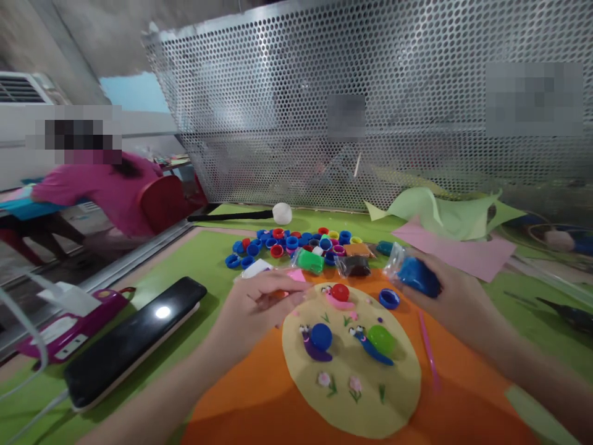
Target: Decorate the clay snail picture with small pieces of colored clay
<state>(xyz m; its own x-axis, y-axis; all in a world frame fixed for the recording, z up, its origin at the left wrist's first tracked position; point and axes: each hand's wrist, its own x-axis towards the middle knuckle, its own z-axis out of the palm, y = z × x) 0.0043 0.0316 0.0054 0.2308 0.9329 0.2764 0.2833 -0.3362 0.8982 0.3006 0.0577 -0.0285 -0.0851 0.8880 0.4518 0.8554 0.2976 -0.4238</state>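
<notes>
My right hand grips a clear packet of blue modelling clay above the right side of the orange sheet. My left hand hovers or rests at the upper left edge of a round pale-yellow disc, thumb and forefinger apart; its other fingers are partly hidden. On the disc sit three clay snails with cap shells: a red-shelled snail, a blue-shelled snail and a green-shelled snail. Small clay flowers and grass surround them. A blue bottle cap lies near my right hand.
Several bottle caps and clay packets, including a green packet, lie behind the disc. A pink stick is at its right. At left are a black power bank and purple socket block. A perforated metal panel stands behind.
</notes>
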